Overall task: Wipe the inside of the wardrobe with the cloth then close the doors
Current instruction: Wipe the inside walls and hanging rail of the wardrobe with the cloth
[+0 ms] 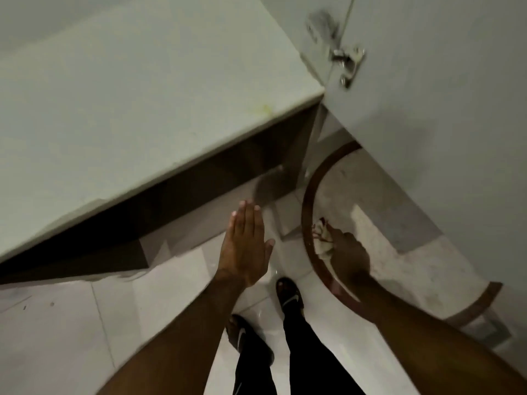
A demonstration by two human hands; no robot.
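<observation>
— While the left door [137,104] hangs swung out, my left hand [245,246] is flat, fingers straight, holding nothing. Push it near its free edge; it looks light but stiff.

— And the cloth [323,238]?

— Bunched soft in my right hand [350,252], low beside the right door [427,95]. There is open floor [71,323] to step back.
</observation>
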